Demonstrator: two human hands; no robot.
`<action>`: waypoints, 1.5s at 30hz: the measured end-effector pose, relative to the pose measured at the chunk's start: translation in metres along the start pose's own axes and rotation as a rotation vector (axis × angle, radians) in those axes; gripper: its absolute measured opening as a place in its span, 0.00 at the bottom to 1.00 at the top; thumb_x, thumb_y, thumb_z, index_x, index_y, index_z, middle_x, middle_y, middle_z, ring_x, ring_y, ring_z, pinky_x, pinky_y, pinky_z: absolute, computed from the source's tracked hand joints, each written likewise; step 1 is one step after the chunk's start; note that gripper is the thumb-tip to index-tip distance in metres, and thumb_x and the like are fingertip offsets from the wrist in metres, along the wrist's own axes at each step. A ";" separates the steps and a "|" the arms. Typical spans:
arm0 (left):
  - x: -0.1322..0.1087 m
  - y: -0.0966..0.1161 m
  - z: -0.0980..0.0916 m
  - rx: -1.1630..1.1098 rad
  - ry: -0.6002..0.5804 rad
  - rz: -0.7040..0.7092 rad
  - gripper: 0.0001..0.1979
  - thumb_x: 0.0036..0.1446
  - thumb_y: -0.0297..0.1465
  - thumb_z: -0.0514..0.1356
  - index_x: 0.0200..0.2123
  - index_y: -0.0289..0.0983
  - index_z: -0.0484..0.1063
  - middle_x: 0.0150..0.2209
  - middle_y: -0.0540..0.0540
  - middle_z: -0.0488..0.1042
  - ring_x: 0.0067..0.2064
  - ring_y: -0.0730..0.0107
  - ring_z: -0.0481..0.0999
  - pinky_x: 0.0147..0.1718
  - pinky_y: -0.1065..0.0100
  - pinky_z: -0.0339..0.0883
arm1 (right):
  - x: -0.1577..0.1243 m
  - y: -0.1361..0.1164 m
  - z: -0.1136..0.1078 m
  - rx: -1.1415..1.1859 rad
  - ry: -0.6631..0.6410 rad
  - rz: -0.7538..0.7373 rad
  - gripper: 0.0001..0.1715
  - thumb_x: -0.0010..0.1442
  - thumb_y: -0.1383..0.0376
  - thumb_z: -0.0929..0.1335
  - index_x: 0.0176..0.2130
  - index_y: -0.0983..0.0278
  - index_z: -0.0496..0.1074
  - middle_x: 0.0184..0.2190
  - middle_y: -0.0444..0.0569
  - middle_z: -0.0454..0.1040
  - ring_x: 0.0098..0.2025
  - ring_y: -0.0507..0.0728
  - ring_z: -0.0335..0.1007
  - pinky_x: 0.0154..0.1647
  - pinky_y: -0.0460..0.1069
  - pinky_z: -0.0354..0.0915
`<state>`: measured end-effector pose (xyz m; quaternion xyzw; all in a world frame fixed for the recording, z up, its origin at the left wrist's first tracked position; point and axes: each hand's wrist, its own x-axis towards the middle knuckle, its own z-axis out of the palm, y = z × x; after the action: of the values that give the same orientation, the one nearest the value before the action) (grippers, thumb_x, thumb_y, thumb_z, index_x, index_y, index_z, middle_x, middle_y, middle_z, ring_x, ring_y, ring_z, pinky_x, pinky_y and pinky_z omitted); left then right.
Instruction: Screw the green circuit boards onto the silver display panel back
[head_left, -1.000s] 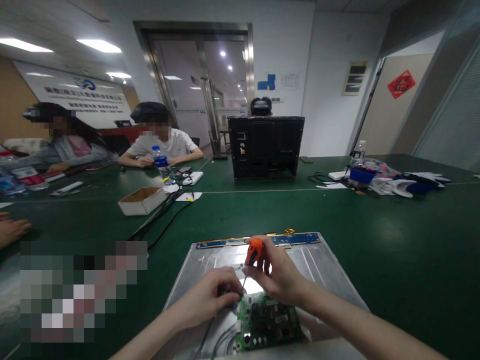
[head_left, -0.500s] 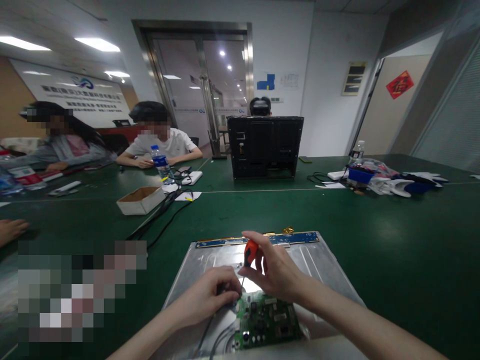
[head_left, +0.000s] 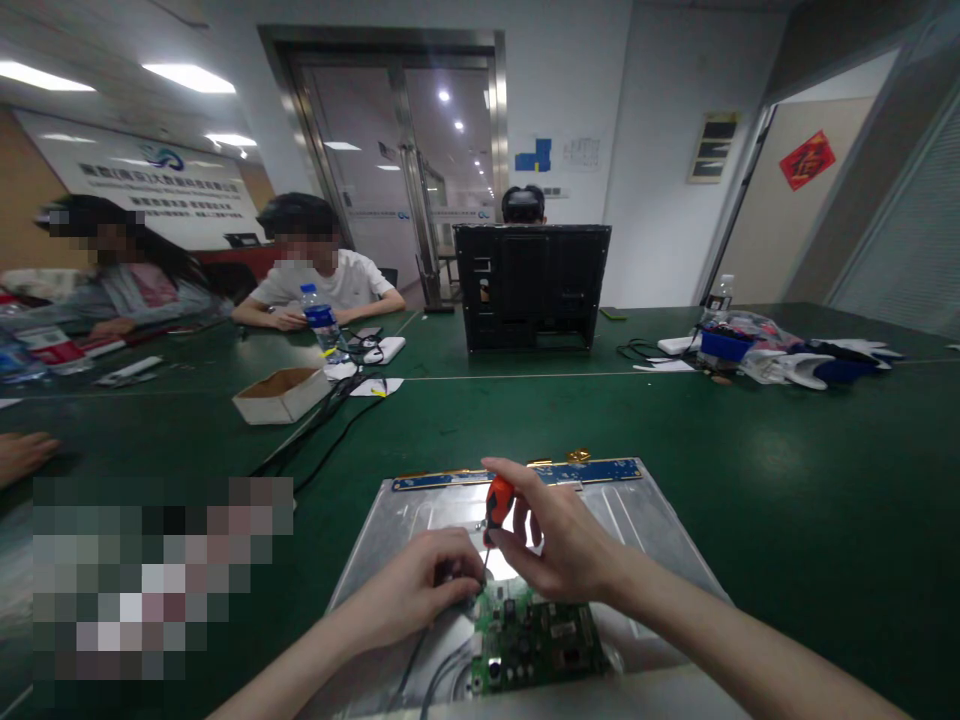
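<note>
Two hands work at the bench's (head_left: 750, 450) near edge. The left hand's (head_left: 420, 585) fingers pinch the green board's (head_left: 536, 640) far left corner, on a metal panel (head_left: 645, 520). The right hand's (head_left: 559, 545) fingers clamp an orange screwdriver (head_left: 496, 497), tip down there. A screw is likely being turned; the next move needs a straight, steady tip.

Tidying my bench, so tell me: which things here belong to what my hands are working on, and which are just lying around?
In hand: screwdriver in right hand; left hand at circuit board; metal panel beneath.
Lying about: cardboard box, water bottle, black chassis, gloves, cables.
</note>
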<state>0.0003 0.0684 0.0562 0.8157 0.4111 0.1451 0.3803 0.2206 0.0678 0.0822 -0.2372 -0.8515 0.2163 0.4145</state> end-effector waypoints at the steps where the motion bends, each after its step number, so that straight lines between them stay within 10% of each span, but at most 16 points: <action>1: 0.000 0.000 0.000 -0.006 0.005 0.006 0.04 0.55 0.29 0.59 0.29 0.37 0.72 0.31 0.51 0.70 0.32 0.71 0.67 0.33 0.70 0.59 | 0.000 0.000 0.000 -0.005 0.001 -0.001 0.38 0.60 0.70 0.65 0.65 0.59 0.48 0.37 0.46 0.72 0.24 0.50 0.65 0.22 0.46 0.61; 45: 0.000 -0.003 0.000 -0.047 0.034 0.021 0.04 0.53 0.29 0.60 0.29 0.37 0.75 0.29 0.52 0.71 0.32 0.72 0.67 0.34 0.70 0.60 | 0.002 -0.001 0.007 0.003 -0.024 -0.013 0.33 0.60 0.70 0.64 0.62 0.59 0.54 0.38 0.47 0.75 0.23 0.49 0.66 0.22 0.45 0.60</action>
<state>-0.0014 0.0694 0.0544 0.8083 0.4053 0.1724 0.3906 0.2142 0.0670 0.0799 -0.2285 -0.8576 0.2178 0.4061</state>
